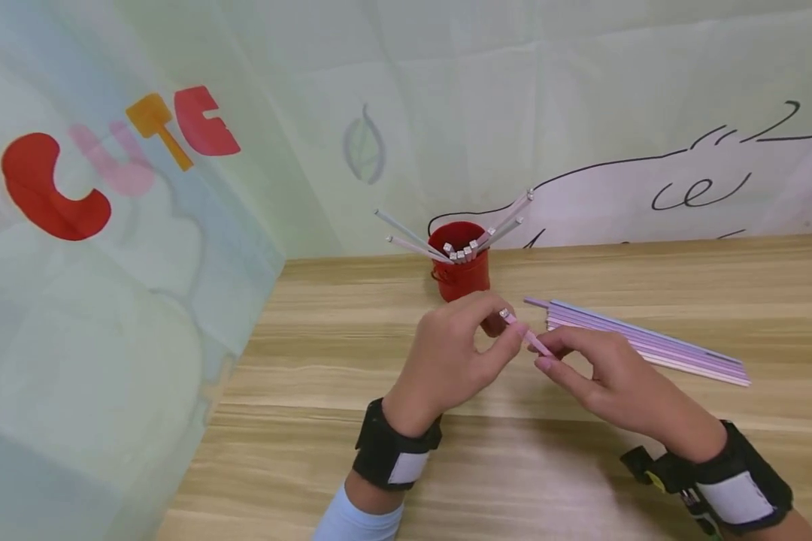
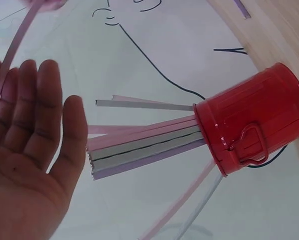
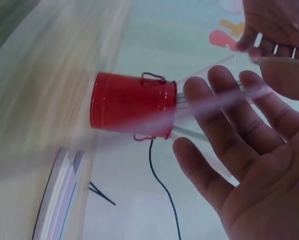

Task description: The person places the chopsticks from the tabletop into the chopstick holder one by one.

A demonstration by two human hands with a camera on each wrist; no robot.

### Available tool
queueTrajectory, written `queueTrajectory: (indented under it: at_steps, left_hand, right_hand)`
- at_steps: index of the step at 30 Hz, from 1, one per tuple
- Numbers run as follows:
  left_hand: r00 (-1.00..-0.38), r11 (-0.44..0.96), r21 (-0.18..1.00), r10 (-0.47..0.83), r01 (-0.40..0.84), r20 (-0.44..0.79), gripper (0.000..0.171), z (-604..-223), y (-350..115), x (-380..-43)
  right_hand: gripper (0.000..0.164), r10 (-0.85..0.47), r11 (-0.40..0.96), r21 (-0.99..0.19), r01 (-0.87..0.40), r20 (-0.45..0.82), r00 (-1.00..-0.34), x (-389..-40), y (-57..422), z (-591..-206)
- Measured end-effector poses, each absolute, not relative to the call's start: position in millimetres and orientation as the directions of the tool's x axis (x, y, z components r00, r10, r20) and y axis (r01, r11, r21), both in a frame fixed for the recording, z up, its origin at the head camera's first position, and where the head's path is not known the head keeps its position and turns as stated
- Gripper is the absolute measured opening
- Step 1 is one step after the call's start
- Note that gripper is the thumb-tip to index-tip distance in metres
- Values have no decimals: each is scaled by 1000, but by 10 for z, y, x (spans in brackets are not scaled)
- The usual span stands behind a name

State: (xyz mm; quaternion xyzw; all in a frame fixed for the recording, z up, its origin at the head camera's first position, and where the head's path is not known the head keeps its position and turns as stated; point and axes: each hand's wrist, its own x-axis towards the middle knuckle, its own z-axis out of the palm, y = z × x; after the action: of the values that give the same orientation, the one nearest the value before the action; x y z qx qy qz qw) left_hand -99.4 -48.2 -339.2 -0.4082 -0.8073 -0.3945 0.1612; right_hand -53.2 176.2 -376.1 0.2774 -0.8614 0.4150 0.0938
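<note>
A slim pink stick (image 1: 536, 345) slants between my two hands, above the wooden tabletop. My left hand (image 1: 455, 353) pinches it near its upper end between thumb and index finger. Lower down, the thumb and index finger of my right hand (image 1: 612, 376) pinch the same stick. The stick (image 2: 18, 42) shows at the left edge of the left wrist view. It crosses the right wrist view as a pale blur. Just beyond my left hand stands a red metal bucket (image 2: 254, 120) with wire handles. Several pink, grey and purple sticks (image 2: 149, 145) stand in it, some fanned outward.
To the right of the bucket, a flat row of purple, pink and blue sticks (image 1: 656, 346) lies on the wooden table (image 1: 298, 376), partly behind my right hand. A printed cloth backdrop (image 1: 406, 113) hangs behind the table and along its left side.
</note>
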Motion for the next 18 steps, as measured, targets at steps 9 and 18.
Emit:
queueTrajectory:
  at_steps: [9,18]
  left_hand:
    - [-624,251,571,329,781,709,13,-3243,-649,-1011]
    - [-536,295,486,119,823,836,21,-3141,-790,-1047]
  right_hand:
    - [25,-398,603,-526,-600,453,-798,-645,1977,-3876]
    - [16,-361,778,-356,-518,421,-832,-736,2200,-4030]
